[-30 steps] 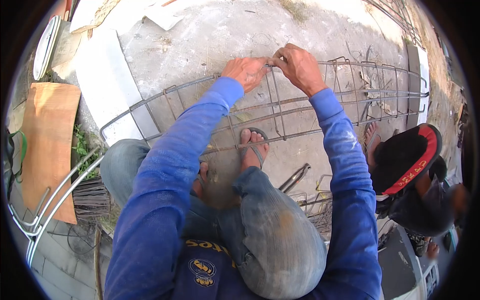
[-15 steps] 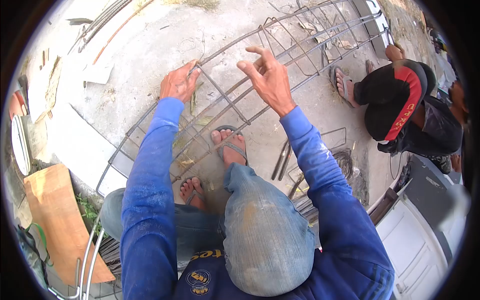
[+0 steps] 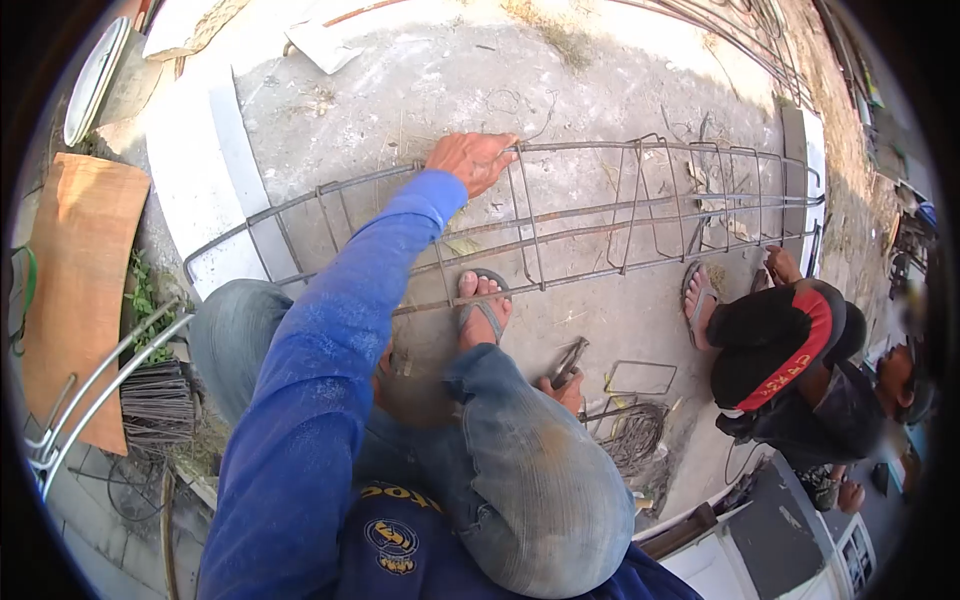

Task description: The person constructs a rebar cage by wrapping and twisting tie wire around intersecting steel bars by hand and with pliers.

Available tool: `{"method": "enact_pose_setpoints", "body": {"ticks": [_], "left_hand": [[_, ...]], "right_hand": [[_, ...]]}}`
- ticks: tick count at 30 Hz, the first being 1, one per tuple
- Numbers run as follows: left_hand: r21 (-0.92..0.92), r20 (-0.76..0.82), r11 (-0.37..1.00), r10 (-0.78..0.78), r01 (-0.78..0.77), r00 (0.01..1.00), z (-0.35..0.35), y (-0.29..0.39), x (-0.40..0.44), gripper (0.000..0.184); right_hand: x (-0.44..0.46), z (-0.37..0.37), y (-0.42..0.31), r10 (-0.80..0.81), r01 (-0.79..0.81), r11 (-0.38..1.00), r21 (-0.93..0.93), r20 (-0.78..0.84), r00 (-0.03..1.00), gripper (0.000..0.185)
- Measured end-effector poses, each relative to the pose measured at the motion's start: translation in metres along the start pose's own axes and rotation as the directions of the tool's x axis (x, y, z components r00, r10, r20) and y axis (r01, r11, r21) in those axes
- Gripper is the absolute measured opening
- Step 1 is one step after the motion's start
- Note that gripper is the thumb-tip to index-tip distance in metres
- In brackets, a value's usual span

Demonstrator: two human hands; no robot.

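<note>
A long rebar cage (image 3: 590, 213) of steel bars and bent stirrups lies across the ground in front of me. My left hand (image 3: 472, 162) is closed at its far top bar, fingertips pinched where a stirrup meets the bar. A thin tie wire (image 3: 547, 118) sticks up just beyond those fingertips. Beside my knee, my right hand (image 3: 567, 392) is wrapped round dark pincers (image 3: 571, 357) low over the concrete, and its wrist is hidden behind my leg. My sandalled foot (image 3: 484, 305) is by the near bar.
At the right a person (image 3: 790, 350) squats, one hand near the cage's end. A coil of wire (image 3: 637, 437) and a bent stirrup (image 3: 641, 377) lie right of my knee. To the left are a plywood sheet (image 3: 82, 290), metal tubes (image 3: 110, 375) and a bundle of rods (image 3: 157, 405).
My right hand has come down from above the cage and taken hold of the pincers on the ground. My left hand stays at the stirrup joint while the view has turned.
</note>
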State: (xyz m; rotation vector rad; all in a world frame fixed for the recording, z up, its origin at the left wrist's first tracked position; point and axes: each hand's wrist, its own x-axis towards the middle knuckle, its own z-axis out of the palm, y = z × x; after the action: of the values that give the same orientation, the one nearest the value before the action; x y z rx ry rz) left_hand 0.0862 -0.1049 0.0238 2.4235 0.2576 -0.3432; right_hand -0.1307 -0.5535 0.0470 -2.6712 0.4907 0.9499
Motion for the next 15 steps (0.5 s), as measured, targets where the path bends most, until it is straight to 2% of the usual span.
{"method": "enact_pose_setpoints", "body": {"ticks": [1, 2, 3, 4, 6, 8, 10, 12, 13, 14, 15], "left_hand": [[-0.017, -0.039, 0.999, 0.031, -0.032, 0.999, 0.006, -0.003, 0.001, 0.038], [-0.028, -0.084, 0.997, 0.065, -0.068, 0.994, 0.011, -0.007, 0.002, 0.037], [-0.036, -0.129, 0.994, 0.094, -0.100, 0.987, 0.015, -0.011, 0.002, 0.036], [-0.046, -0.119, 0.996, 0.070, -0.076, 0.990, 0.014, -0.010, -0.001, 0.036], [-0.067, -0.096, 0.996, 0.048, -0.055, 0.994, 0.008, -0.006, -0.002, 0.035], [-0.072, -0.076, 0.995, 0.061, -0.066, 0.995, 0.008, -0.008, 0.000, 0.038], [-0.091, -0.064, 0.994, 0.062, -0.068, 0.996, 0.008, -0.007, -0.001, 0.037], [-0.109, -0.058, 0.992, 0.055, -0.061, 0.997, 0.005, -0.007, -0.001, 0.035], [-0.111, -0.062, 0.992, 0.053, -0.060, 0.997, 0.004, -0.006, -0.002, 0.032], [-0.113, -0.064, 0.992, 0.051, -0.058, 0.997, 0.003, -0.005, -0.002, 0.031], [-0.117, -0.064, 0.992, 0.048, -0.056, 0.997, 0.003, -0.004, -0.002, 0.029]], "right_hand": [[0.001, -0.001, 0.004, 0.008, -0.009, 0.999, -0.051, -0.021, 1.000, 0.060], [0.006, -0.012, 0.010, 0.071, -0.086, 0.979, 0.186, 0.087, 0.994, 0.058], [0.014, -0.026, 0.024, 0.108, -0.187, 0.899, 0.396, 0.214, 0.971, 0.056], [0.007, -0.053, 0.003, 0.128, -0.286, 0.826, 0.486, 0.333, 0.934, 0.052], [-0.010, -0.112, -0.054, 0.162, -0.516, 0.637, 0.573, 0.554, 0.816, 0.046], [-0.023, -0.161, -0.105, 0.054, -0.551, 0.553, 0.625, 0.633, 0.772, 0.045], [-0.011, -0.207, -0.153, -0.044, -0.342, 0.828, 0.444, 0.660, 0.750, 0.049], [0.005, -0.231, -0.207, -0.136, 0.023, 0.979, 0.204, 0.564, 0.814, 0.053], [0.020, -0.233, -0.226, -0.405, 0.377, 0.913, 0.155, 0.461, 0.790, 0.051], [0.027, -0.237, -0.256, -0.510, 0.575, 0.818, -0.034, 0.421, 0.750, 0.050], [0.034, -0.240, -0.286, -0.608, 0.707, 0.665, -0.241, 0.376, 0.700, 0.051]]}}
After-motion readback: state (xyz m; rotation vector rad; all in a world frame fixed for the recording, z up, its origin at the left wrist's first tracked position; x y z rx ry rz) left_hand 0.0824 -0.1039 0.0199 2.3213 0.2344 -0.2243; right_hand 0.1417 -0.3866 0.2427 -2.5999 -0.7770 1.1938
